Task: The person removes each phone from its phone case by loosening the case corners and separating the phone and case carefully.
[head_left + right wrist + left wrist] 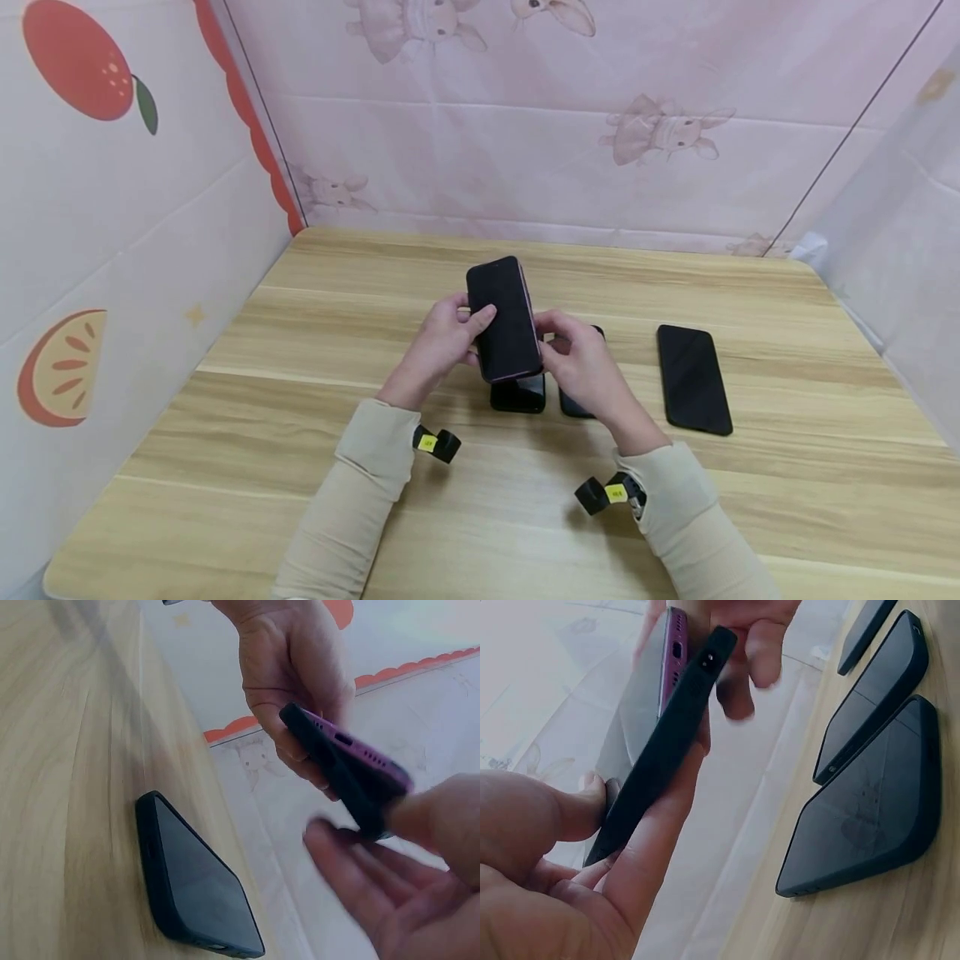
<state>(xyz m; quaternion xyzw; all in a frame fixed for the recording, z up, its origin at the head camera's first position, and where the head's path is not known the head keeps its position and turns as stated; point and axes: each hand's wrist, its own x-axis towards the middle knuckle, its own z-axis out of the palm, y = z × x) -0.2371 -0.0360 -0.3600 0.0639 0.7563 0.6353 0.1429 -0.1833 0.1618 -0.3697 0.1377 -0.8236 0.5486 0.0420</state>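
Observation:
My left hand (442, 337) grips a smartphone (504, 321) with a purple frame, held up over the table, its thumb on the dark screen. A black phone case (664, 739) is partly off the phone; a gap shows between it and the purple edge (367, 754) at the port end. My right hand (581, 358) is at the phone's right side, its thumb and fingers about the corner of the case, blurred in the right wrist view. Below the hands lie two dark phones, one nearer the left (519, 397) and one partly hidden by the right hand (576, 407).
Another black phone (693, 379) lies face up farther right on the wooden table (262, 467). Printed cloth walls (525, 167) close in the table at the back and sides. Each wrist wears a small black camera (447, 447).

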